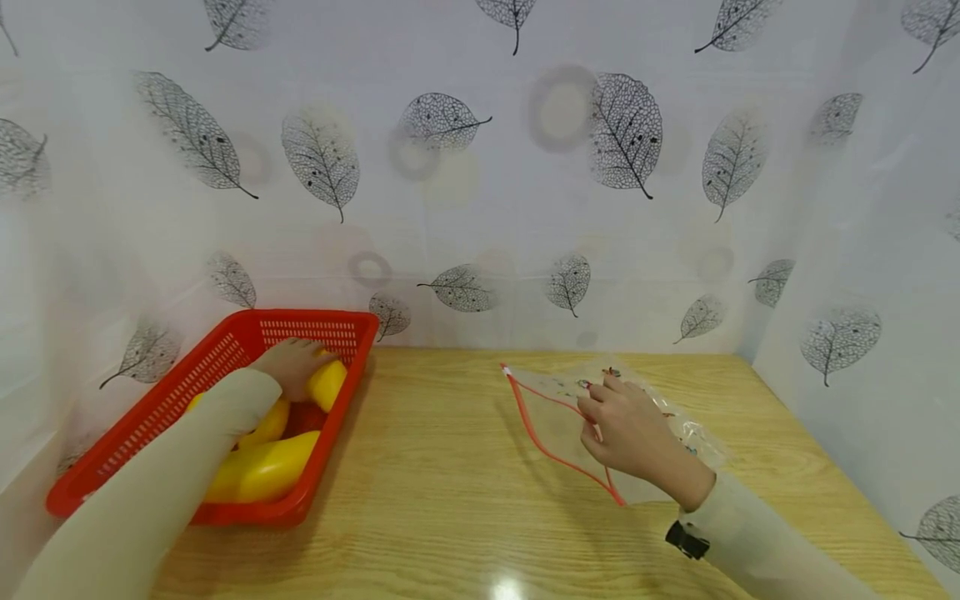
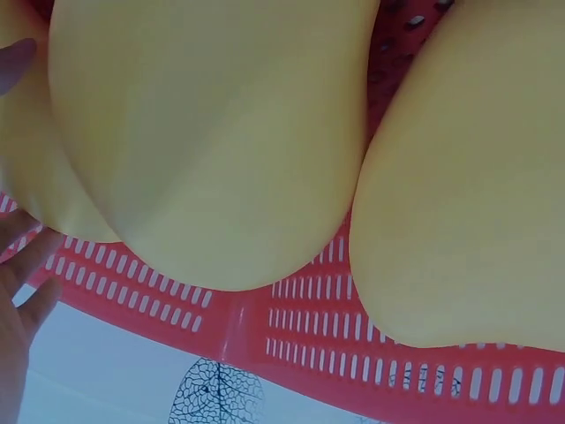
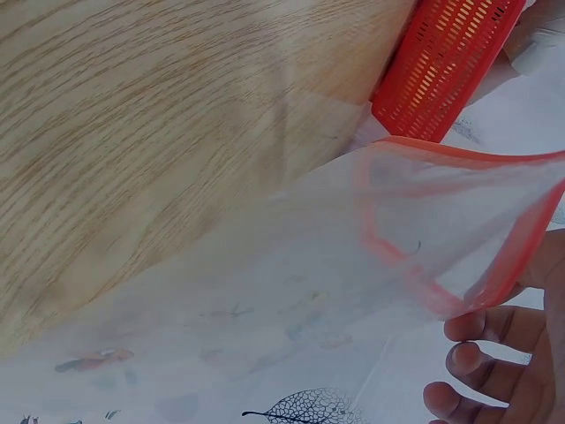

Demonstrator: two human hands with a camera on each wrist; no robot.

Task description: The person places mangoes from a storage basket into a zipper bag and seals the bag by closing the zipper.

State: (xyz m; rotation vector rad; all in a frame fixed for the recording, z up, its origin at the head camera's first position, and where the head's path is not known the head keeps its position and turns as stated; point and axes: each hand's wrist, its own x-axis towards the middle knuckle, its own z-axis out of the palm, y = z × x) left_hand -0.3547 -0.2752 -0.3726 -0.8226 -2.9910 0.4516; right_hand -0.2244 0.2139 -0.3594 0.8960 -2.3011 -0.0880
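A pale wood-grain surface (image 1: pixel 450 492) stands against leaf-printed sheeting (image 1: pixel 480 192) (no legible writing). The left hand (image 1: pixel 291 365) curls around a yellow fruit (image 1: pixel 327 383) inside the red basket (image 1: pixel 217 354); the right hand (image 1: pixel 633 433) pinches the red-edged clear bag (image 1: pixel 558 417) lying right of centre.

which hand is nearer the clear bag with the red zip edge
Right. The right hand pinches the clear bag at its red edge; the left hand is across the table inside the red basket.
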